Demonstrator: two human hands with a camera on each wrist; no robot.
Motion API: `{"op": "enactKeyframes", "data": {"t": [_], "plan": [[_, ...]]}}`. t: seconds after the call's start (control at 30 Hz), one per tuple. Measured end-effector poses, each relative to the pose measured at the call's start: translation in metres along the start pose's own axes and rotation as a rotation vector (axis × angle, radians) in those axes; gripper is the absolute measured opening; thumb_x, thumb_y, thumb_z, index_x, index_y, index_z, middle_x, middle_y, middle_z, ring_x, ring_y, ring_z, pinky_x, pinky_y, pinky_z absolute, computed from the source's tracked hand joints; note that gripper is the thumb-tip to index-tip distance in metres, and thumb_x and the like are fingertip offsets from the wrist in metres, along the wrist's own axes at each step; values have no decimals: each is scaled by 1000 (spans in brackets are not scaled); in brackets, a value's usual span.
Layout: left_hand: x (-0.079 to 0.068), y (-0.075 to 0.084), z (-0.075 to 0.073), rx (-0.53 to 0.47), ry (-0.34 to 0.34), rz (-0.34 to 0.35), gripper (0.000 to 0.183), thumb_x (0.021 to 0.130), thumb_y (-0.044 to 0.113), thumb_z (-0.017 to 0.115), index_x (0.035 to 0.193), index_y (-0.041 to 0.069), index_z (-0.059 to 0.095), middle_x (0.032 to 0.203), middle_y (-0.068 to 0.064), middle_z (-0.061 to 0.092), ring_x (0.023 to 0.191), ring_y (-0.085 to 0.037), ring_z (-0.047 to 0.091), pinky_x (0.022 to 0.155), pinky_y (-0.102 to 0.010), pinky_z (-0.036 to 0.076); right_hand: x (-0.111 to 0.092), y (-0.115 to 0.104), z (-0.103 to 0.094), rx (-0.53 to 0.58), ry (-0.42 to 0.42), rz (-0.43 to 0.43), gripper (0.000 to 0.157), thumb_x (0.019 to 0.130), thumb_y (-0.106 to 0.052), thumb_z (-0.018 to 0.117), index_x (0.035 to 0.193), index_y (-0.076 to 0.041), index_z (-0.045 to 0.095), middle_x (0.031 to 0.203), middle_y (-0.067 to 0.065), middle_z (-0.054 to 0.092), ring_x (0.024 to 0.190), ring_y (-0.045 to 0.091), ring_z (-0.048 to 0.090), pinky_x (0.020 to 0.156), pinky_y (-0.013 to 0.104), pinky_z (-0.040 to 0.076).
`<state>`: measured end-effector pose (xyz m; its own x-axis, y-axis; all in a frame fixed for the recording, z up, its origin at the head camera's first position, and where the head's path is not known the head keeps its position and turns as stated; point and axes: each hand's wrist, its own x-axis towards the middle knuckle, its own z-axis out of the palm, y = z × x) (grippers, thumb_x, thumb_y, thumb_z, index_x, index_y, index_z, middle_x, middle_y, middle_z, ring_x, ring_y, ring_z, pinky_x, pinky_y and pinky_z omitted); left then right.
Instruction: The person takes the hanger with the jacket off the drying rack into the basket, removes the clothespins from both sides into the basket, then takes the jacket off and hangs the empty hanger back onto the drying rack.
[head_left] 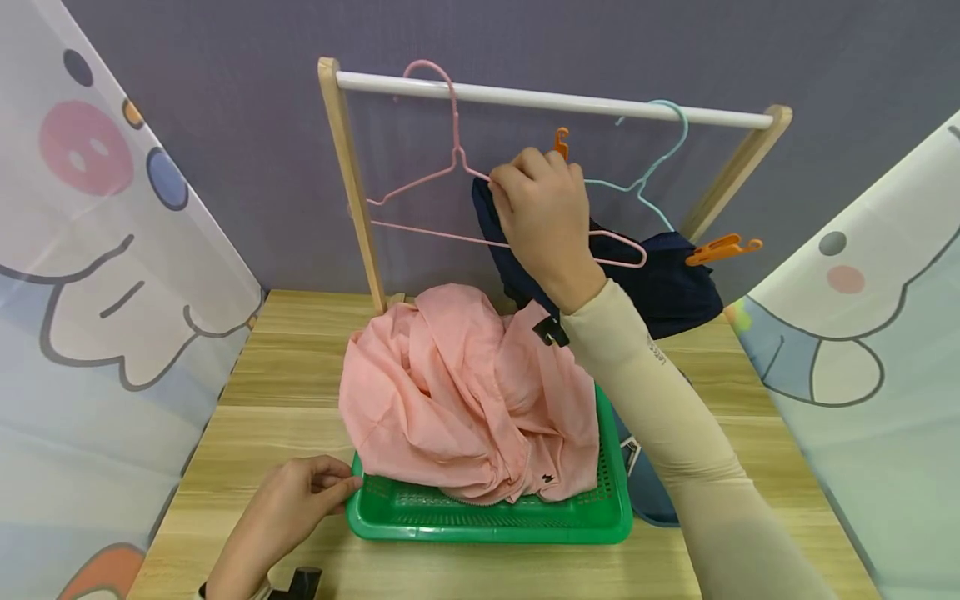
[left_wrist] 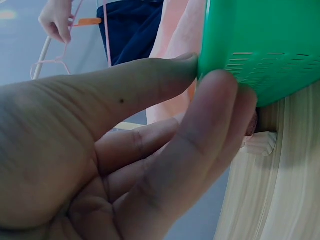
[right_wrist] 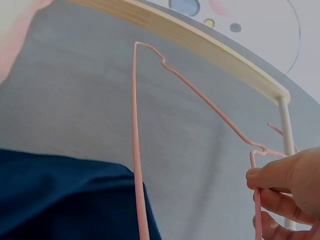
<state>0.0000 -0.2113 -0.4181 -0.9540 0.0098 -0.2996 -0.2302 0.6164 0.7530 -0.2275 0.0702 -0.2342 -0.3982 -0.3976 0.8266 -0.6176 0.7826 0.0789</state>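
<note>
From where I stand, the person's right hand (head_left: pixel 542 218) is up at the rack, thumb and fingers pinching one sloping shoulder of the pink hanger (head_left: pixel 454 108) close to its neck. That hanger's hook sits over the white rail (head_left: pixel 540 100), toward the left end, and its lower bar crosses in front of a navy garment (head_left: pixel 660 287). The navy piece hangs below the mint-green hanger (head_left: pixel 686 129), one orange clip (head_left: pixel 723 248) gripping its right side and another orange clip (head_left: pixel 561 142) showing just above the knuckles. Down at the wooden tabletop (head_left: pixel 277 383), the left hand (head_left: pixel 292 504) has thumb and forefinger closed narrowly on the rim of the green basket (head_left: pixel 487 534), at its near left corner, the other fingers curled beneath. A crumpled pink zip garment (head_left: pixel 450 383) fills the basket, heaped above the rim, and something blue (head_left: pixel 652 496) lies just beside the basket's right side.
</note>
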Motion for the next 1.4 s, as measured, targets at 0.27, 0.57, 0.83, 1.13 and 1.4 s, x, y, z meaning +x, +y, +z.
{"op": "enactKeyframes", "data": {"t": [0.27,0.57,0.83,1.13,1.4], "plan": [[1,1,-1,1,-13,11,14,90,23,77,93,9,76,81,4,72,67,-9,68,60,-25,56,-7,-2,5,23,-62,36,18,100,-16,63,97,-4,76,88,11,65,77,31,60,65,45,45],[4,2,-3,16,-7,32,15,91,24,76,94,9,75,79,5,71,66,-8,68,60,-25,55,-11,-8,-17,16,-194,27,15,97,-17,69,102,-5,74,88,11,66,75,32,59,61,44,43],[2,1,-2,-4,-14,0,18,91,24,76,96,7,75,81,3,71,68,-11,69,60,-25,56,-40,-14,-69,59,-274,31,14,94,-16,73,104,-7,75,89,10,67,75,30,57,61,44,40],[2,-2,-1,-22,-20,-11,22,90,27,77,97,6,75,80,2,71,68,-14,69,58,-26,56,-113,-7,-112,85,-299,79,17,87,-13,79,101,-6,77,88,9,68,71,27,56,62,42,39],[1,-1,1,-24,-10,-12,18,90,23,77,96,6,75,78,3,71,66,-12,68,58,-24,56,-161,19,-102,76,-405,178,17,83,-10,82,98,-5,76,80,6,66,68,24,60,58,41,42]]}}
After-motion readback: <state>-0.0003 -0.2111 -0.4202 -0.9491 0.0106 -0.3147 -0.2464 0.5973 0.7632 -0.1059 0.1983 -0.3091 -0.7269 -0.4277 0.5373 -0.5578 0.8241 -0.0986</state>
